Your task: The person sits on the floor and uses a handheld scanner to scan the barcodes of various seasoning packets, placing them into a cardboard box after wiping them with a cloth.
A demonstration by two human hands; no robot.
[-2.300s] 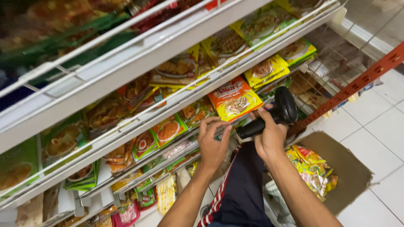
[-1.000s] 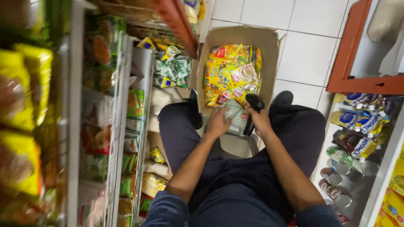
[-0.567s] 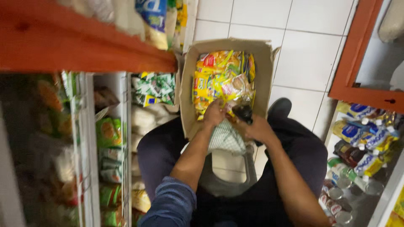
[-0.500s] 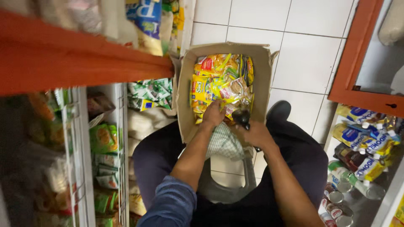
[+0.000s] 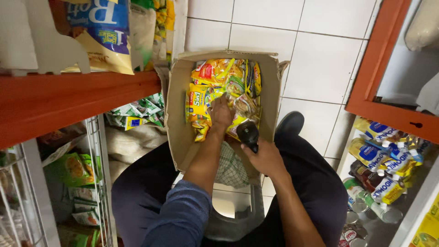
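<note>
shelves [image 5: 82, 98] crowd our left, bottles [image 5: 388, 164] our right. one box [image 5: 180, 119] holds many packets [image 5: 215, 80]; our left hand [image 5: 221, 113] grips one, our right hand [image 5: 265, 158] clutches one black scanner [image 5: 248, 134].

One cardboard box [image 5: 176, 114], one black handheld scanner [image 5: 248, 135], two hands, one black shoe [image 5: 289, 123], one checked cloth [image 5: 231, 167].

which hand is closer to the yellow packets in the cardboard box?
Left. The left hand is inside the cardboard box, resting on the yellow packets. The right hand is back at the box's near edge, holding a black handheld scanner.
</note>
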